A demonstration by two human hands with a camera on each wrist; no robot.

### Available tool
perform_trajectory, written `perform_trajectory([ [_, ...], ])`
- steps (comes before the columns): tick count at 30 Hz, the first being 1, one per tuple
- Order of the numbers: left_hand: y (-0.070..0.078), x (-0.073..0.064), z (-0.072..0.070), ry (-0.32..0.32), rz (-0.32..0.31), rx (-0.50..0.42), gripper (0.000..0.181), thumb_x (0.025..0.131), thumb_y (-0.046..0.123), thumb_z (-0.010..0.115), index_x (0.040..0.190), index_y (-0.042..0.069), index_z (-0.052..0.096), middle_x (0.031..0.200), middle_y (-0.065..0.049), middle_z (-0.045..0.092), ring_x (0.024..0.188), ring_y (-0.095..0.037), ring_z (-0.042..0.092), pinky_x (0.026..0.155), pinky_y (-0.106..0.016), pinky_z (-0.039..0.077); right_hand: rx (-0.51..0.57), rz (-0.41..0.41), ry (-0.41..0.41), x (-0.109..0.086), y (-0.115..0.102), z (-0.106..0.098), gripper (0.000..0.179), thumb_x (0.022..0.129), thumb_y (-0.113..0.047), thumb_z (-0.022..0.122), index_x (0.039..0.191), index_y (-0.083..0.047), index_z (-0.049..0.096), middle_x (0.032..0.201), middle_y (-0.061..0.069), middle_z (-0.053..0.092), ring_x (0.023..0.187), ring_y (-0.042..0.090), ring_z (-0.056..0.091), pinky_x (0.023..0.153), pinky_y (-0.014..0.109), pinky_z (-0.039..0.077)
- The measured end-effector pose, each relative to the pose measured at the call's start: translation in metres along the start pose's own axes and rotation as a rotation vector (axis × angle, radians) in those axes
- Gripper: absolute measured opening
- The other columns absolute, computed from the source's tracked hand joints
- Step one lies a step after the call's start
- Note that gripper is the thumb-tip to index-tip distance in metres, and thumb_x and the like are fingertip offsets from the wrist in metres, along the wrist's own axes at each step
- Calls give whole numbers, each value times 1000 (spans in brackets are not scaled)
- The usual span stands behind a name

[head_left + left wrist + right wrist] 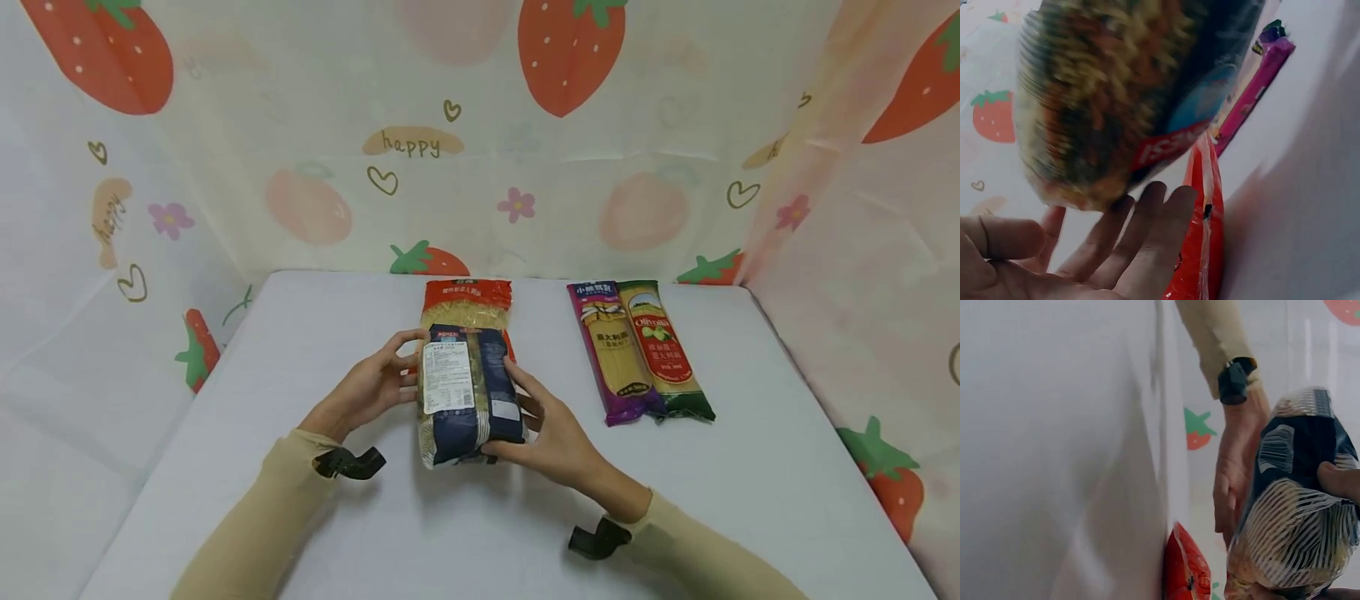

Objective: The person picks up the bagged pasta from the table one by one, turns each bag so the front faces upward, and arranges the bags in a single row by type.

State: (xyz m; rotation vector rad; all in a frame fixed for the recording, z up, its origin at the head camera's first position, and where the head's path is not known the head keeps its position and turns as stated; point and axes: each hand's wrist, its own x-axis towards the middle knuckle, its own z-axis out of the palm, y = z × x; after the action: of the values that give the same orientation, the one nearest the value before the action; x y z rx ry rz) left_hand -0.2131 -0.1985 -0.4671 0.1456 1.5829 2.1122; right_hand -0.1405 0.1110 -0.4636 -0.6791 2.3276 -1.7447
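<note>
A navy-and-clear bag of spiral pasta (487, 379) with a white label is held up above the table, tilted. My right hand (558, 437) grips its lower right side, the thumb over the front and the other fingers mostly hidden behind it. On the bag's other side, my left hand (371, 383) has its fingers stretched out. In the left wrist view, the left fingers (1147, 231) lie close against the end of the bag (1097, 106), without curling round it. Behind the bag lies a red-topped packet of pasta (468, 293), partly covered from the head view.
To the right, a purple packet of spaghetti (611, 350) and a green-and-red packet of spaghetti (663, 342) lie side by side. The white table (360, 517) is enclosed by a strawberry-print cloth (450, 196) at the back and sides.
</note>
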Motion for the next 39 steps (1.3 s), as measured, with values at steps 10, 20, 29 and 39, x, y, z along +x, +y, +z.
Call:
perform_trajectory([
  [10, -3, 11, -4, -49, 76, 49, 57, 117, 15, 47, 166, 28, 23, 164, -19, 39, 116, -26, 63, 90, -37, 57, 147, -30, -3, 6, 2, -7, 108, 86, -7, 92, 172, -27, 29, 173, 6, 33, 149, 38, 49, 109, 35, 54],
  [20, -8, 17, -9, -151, 91, 45, 74, 114, 28, 54, 174, 34, 11, 172, -11, 27, 126, -19, 58, 100, -37, 53, 247, -39, -66, 11, 4, -12, 98, 90, -11, 90, 170, -22, 34, 169, 13, 39, 147, 44, 48, 105, 37, 57],
  [29, -14, 19, -1, -270, 153, -24, 78, 113, 39, 52, 170, 38, -1, 167, -9, 22, 136, -19, 51, 105, -40, 53, 327, -14, -119, 14, 6, -16, 89, 95, -18, 85, 169, -15, 36, 171, 16, 35, 154, 44, 39, 109, 33, 53],
  [39, -13, 21, 12, -110, 178, 49, 45, 116, 39, 46, 157, 42, 26, 149, -11, 44, 115, -21, 65, 87, -40, 60, 255, 8, -117, 16, 10, -18, 87, 96, -27, 82, 169, -16, 36, 172, 14, 35, 150, 45, 43, 116, 51, 49],
])
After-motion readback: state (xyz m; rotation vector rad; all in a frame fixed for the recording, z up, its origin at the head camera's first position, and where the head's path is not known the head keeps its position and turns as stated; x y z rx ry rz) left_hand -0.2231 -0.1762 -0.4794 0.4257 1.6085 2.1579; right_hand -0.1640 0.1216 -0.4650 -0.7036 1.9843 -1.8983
